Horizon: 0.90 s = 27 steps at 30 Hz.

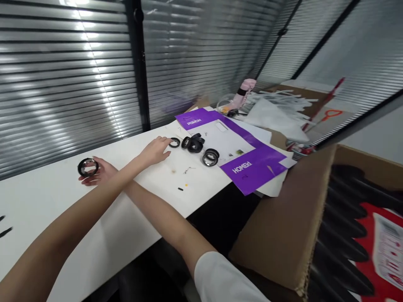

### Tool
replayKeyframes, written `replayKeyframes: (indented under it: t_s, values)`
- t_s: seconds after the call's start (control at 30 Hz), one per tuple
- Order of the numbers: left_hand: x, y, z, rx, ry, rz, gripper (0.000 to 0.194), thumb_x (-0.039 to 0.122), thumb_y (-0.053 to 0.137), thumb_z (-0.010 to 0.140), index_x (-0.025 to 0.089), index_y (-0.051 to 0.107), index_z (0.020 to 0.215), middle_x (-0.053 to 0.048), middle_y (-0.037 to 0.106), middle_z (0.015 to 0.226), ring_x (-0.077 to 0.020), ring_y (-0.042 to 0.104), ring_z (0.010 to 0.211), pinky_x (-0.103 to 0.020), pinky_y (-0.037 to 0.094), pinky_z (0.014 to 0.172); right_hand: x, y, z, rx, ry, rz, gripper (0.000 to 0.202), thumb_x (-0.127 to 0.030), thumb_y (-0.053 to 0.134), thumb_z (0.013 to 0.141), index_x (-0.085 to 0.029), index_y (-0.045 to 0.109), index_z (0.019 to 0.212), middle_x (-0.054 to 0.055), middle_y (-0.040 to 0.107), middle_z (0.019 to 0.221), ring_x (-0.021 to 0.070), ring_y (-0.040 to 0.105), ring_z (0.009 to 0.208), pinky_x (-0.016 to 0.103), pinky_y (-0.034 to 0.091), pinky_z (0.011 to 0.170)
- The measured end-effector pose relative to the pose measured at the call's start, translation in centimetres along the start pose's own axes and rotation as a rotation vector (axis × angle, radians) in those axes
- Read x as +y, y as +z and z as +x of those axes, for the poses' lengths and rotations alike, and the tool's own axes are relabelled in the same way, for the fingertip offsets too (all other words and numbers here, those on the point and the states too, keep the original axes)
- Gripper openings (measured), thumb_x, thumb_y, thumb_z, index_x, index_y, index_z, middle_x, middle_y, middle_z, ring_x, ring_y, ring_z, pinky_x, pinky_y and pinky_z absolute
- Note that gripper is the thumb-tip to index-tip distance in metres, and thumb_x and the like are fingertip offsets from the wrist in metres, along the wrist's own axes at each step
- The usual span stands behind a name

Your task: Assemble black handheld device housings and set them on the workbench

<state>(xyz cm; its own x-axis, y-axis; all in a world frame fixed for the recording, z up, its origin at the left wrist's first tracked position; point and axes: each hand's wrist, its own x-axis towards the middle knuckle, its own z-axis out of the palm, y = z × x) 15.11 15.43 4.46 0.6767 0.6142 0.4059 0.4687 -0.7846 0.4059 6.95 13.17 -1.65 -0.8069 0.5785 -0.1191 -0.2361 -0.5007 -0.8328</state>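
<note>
My arms are crossed over the white table [126, 222]. At the left, my right hand [105, 171] grips a thick black ring [88, 167], with shiny metallic-looking parts inside it, held up off the tabletop. My left hand [155, 150] reaches out to the right, thumb apart from the fingers. Its fingertips are at the edge of another black ring [178, 141] lying on the table; whether they touch it I cannot tell. Just past it is a cluster of several black rings [195, 145], and a pair of black rings [210, 157] lies nearer the purple-printed sheet.
A purple and white cardboard sheet [261, 161] covers the table's right end. Behind it are a pink cylindrical thing [246, 90] and white foam strips [280, 102]. An open cardboard box [283, 226] stands at the right. Metal blinds [63, 75] line the back. Small black scraps [180, 189] lie about.
</note>
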Motion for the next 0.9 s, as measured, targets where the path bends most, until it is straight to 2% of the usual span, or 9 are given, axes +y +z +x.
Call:
replayKeyframes:
  t_s: [0.07,0.2,0.27,0.37,0.5,0.67,0.83,0.9]
  values:
    - [0.4,2.1,3.1,0.002,0.021,-0.024,0.03,0.023,0.068,0.091,0.021,0.067,0.121,-0.01,0.07,0.111,-0.0315,0.062,0.109,-0.045,0.051,0.096,0.5,-0.4,0.9,-0.01,0.047,0.177,0.05,-0.07,0.047,0.1,-0.023,0.062,0.106,-0.005,0.078,0.08,0.0163,0.077,0.084,0.03,0.061,0.083]
    - [1.9,6.4,7.4,0.053,0.114,-0.035,0.028,0.026,0.068,0.093,0.021,0.067,0.12,-0.011,0.065,0.112,-0.0317,0.058,0.112,-0.046,0.05,0.097,1.0,-0.9,1.4,-0.06,0.086,0.233,0.044,-0.069,0.058,0.09,-0.028,0.066,0.104,-0.008,0.08,0.082,0.0161,0.077,0.085,0.03,0.062,0.086]
    - [2.0,8.2,8.2,0.09,0.118,-0.036,0.028,0.026,0.067,0.093,0.02,0.068,0.121,-0.012,0.063,0.116,-0.0323,0.055,0.115,-0.048,0.048,0.1,0.8,-0.6,0.8,-0.106,0.066,0.243,0.042,-0.069,0.064,0.086,-0.03,0.068,0.101,-0.01,0.08,0.082,0.0145,0.076,0.086,0.027,0.061,0.088]
    - [0.9,9.8,7.7,0.128,0.115,-0.065,0.031,0.026,0.067,0.094,0.022,0.069,0.125,-0.012,0.059,0.124,-0.0315,0.053,0.116,-0.048,0.047,0.103,0.0,0.2,-0.5,-0.14,0.068,0.291,0.037,-0.066,0.065,0.087,-0.031,0.069,0.096,-0.009,0.08,0.08,0.0126,0.075,0.083,0.024,0.061,0.085]
    - [-0.3,9.8,6.1,0.086,0.161,-0.055,0.04,0.028,0.068,0.094,0.026,0.067,0.134,-0.013,0.055,0.132,-0.0317,0.051,0.12,-0.05,0.045,0.108,-1.3,1.2,-1.4,-0.026,0.118,0.405,0.033,-0.062,0.059,0.09,-0.03,0.067,0.093,-0.008,0.079,0.076,0.0126,0.073,0.077,0.023,0.061,0.073]
    - [0.4,9.1,5.9,0.05,0.1,0.046,0.053,0.029,0.074,0.09,0.028,0.064,0.142,-0.014,0.052,0.149,-0.035,0.048,0.13,-0.054,0.044,0.111,-2.0,1.0,-0.7,0.038,0.221,0.396,0.052,-0.072,0.041,0.089,-0.029,0.067,0.099,-0.003,0.077,0.076,0.0188,0.069,0.076,0.032,0.059,0.066]
    - [1.2,9.1,5.9,0.013,0.145,0.12,0.047,0.026,0.067,0.095,0.024,0.064,0.142,-0.013,0.058,0.153,-0.0349,0.051,0.132,-0.053,0.044,0.112,-1.6,1.1,-1.2,0.068,0.119,0.39,0.057,-0.078,0.046,0.083,-0.028,0.065,0.105,-0.003,0.075,0.081,0.0219,0.067,0.084,0.035,0.056,0.07]
    - [1.5,8.9,5.6,0.012,0.168,0.13,0.048,0.028,0.063,0.098,0.022,0.061,0.145,-0.014,0.061,0.15,-0.0348,0.051,0.132,-0.052,0.043,0.112,-1.4,1.3,-1.8,0.074,0.013,0.29,0.063,-0.082,0.048,0.08,-0.027,0.063,0.106,-0.002,0.074,0.082,0.0232,0.067,0.086,0.038,0.056,0.074]
